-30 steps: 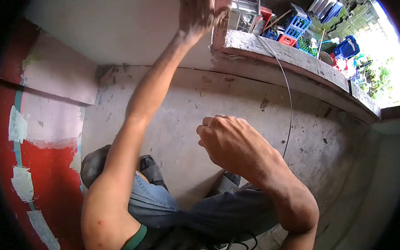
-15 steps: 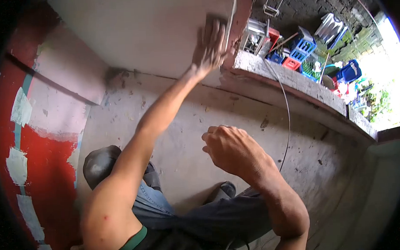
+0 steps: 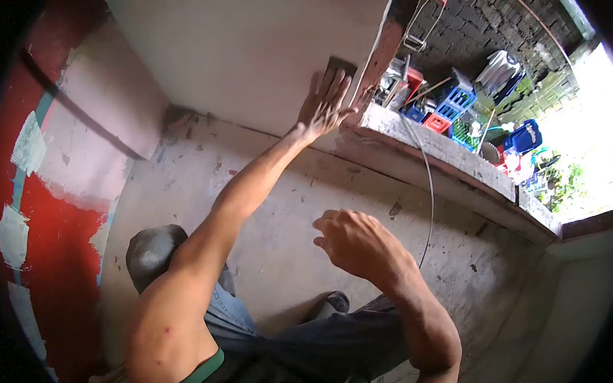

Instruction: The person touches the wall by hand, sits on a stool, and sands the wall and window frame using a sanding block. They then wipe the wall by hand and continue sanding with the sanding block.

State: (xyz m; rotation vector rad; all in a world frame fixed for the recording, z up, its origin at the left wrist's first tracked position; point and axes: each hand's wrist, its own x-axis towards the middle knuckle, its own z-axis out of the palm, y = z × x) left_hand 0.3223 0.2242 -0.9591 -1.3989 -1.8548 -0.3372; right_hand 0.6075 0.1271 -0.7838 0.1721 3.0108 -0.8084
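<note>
My left hand (image 3: 325,108) lies with its fingers spread on the pale wall (image 3: 245,43), near its right edge. Under the fingertips a dark rectangular sheet, apparently sandpaper (image 3: 342,64), is pressed to the wall; the hand covers most of it. My right hand (image 3: 360,242) hangs in the air above my legs, back upward. Its fingers are loosely curled, with the thumb apart from the index finger, and no object shows in it. The palm is hidden.
A rough concrete ledge (image 3: 441,144) runs right from the wall's edge, with a thin cable (image 3: 430,186) hanging over it. Beyond stand blue crates (image 3: 455,103) and other clutter. At left is a red wall (image 3: 63,250) with pale patches. The floor (image 3: 279,199) is speckled.
My left hand and the dark sheet have slid a little down the wall. My right hand appears slightly lower, its pose the same. The whole view has shifted somewhat.
</note>
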